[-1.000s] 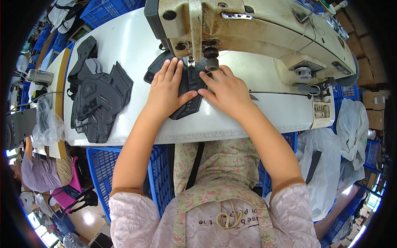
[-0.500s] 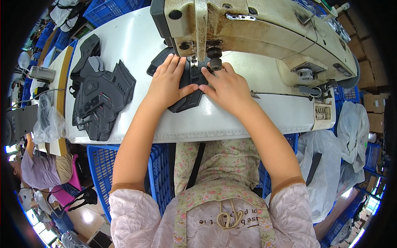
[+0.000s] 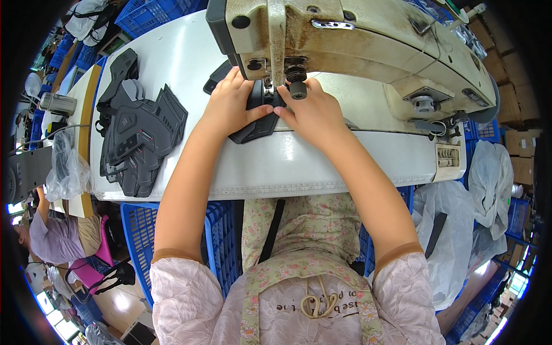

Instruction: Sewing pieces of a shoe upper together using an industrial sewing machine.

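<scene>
Piece (image 3: 253, 133): black, flat, angular at the near end, raised bands across its middle, partly covered; placed under the needle end of the machine (image 3: 356, 49), back from the front edge of the table (image 3: 276, 163). Left hand (image 3: 232, 104): palm down on it, fingers extended, unclamped. Right hand (image 3: 311, 112): likewise laid over it, unclamped, thumb tip just beside the other. Pile (image 3: 141, 133): similar, overlapping, near the left edge.

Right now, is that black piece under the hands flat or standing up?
Flat: the black piece lies along the tabletop, under the left hand and right hand.
</scene>
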### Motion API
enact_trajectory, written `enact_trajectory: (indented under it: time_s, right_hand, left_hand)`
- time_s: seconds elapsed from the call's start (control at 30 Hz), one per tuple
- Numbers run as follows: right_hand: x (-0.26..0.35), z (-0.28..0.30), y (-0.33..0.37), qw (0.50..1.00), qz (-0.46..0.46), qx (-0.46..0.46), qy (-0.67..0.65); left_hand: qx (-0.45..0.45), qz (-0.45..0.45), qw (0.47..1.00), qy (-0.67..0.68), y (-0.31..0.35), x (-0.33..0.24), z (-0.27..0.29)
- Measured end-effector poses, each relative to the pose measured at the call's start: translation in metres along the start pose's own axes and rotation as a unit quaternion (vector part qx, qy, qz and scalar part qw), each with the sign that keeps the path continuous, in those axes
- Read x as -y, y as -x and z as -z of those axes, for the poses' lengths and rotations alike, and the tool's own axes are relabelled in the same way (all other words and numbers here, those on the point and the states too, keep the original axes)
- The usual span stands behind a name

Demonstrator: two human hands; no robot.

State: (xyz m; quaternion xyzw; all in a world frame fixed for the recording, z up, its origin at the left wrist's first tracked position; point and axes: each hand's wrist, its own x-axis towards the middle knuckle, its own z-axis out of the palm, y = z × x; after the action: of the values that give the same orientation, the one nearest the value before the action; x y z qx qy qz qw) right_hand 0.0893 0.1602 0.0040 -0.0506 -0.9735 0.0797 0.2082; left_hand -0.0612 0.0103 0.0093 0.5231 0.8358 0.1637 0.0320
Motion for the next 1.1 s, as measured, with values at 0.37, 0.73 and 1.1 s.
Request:
enact_trajectory:
  time_s: [0.37, 0.73, 1.1]
  right_hand:
    - [0.003, 0.006, -0.007, 0.997, -0.046, 0.070, 0.004]
    - [0.000, 0.008, -0.007, 0.995, -0.068, 0.075, 0.006]
    - [-0.039, 0.031, -0.020, 0.994, 0.010, 0.089, 0.061]
  left_hand:
    - [-0.016, -0.017, 1.000, 0.017, -0.005, 0.000, 0.003]
    - [-0.034, 0.119, 0.991, -0.040, 0.009, -0.039, 0.008]
    - [0.059, -0.044, 0.995, 0.073, 0.008, 0.014, 0.026]
